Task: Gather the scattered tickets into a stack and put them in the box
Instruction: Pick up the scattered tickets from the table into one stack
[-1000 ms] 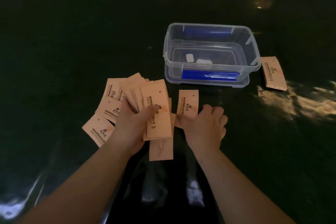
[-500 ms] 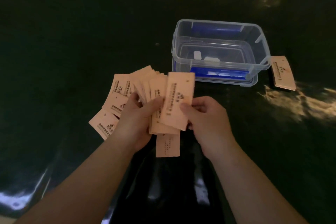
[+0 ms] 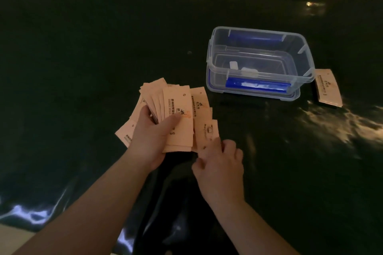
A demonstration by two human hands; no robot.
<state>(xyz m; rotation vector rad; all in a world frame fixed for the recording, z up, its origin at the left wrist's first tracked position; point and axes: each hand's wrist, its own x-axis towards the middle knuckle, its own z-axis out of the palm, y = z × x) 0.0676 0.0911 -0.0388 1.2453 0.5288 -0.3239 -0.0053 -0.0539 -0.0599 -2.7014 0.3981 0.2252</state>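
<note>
My left hand [image 3: 152, 137] grips a fanned stack of pale orange tickets [image 3: 178, 114], thumb pressed on the top one. My right hand [image 3: 219, 163] is lower and to the right, its fingertips pinching a single ticket [image 3: 207, 133] that lies by the stack's right edge. Loose tickets [image 3: 124, 135] poke out on the table under my left hand. One more ticket [image 3: 328, 87] lies right of the clear plastic box [image 3: 211, 64], which stands open beyond the hands with blue latches.
The table is covered in a dark green glossy sheet [image 3: 83, 68] with wrinkles and bright glare patches at right [image 3: 342, 122]. A black strip [image 3: 172, 203] runs between my forearms. The table's far edge shows at the top.
My right hand laid its ticket on the left hand's stack, then dropped down to the ticket lying below the stack. The view has shifted, so the box sits further right.
</note>
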